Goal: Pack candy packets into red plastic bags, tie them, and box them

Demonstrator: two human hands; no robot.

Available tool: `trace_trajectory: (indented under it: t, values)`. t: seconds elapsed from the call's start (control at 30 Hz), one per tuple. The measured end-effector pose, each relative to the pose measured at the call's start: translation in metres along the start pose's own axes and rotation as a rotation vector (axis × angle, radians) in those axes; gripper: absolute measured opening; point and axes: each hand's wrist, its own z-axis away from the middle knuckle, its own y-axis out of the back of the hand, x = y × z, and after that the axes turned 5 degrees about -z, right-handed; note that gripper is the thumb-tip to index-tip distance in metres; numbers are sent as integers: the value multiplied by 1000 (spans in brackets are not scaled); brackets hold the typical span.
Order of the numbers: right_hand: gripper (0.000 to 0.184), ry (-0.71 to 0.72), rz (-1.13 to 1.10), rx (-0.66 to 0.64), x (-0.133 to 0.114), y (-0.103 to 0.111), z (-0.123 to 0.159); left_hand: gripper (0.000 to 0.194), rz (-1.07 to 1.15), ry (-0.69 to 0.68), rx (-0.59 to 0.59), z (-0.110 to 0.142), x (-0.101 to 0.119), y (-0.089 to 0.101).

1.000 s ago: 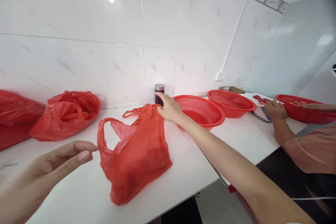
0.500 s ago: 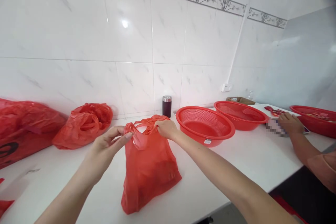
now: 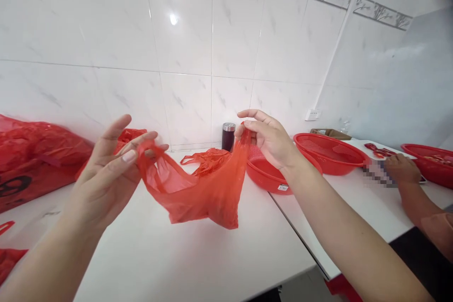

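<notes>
A thin red plastic bag (image 3: 208, 198) hangs above the white table, stretched between both hands. At its left handle loop, my left hand (image 3: 109, 174) pinches the plastic with thumb and fingers, the index finger raised. Higher up on the right, my right hand (image 3: 269, 139) grips the other handle, which is bunched between thumb and fingers. The bag sags in the middle and its mouth gapes towards the left. Whether anything lies inside cannot be made out. Just behind it, another crumpled red bag (image 3: 208, 158) rests on the table.
Against the tiled wall stands a dark tumbler (image 3: 228, 137). Red plastic baskets, one near (image 3: 265, 177) and one farther (image 3: 331, 153), sit to the right. A co-worker's hand (image 3: 403, 168) is at the far right. Large red bags (image 3: 42, 165) lie at the left.
Both hands have lifted a red bag off the table and spread its handles apart. My right hand moved up and right; my left moved left. The view has shifted slightly.
</notes>
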Motion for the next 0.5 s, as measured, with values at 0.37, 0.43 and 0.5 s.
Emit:
trace_trajectory:
  t: [0.37,0.43,0.5]
  values:
    - [15,119,95,26,-10,-4,4,81,-400,282,-483,18,-27,3]
    - [14,114,101,77,-12,4,6,68,-381,361,-498,26,-35,-1]
    - [14,113,107,107,-14,9,9,49,-329,408,-474,29,-41,-6]
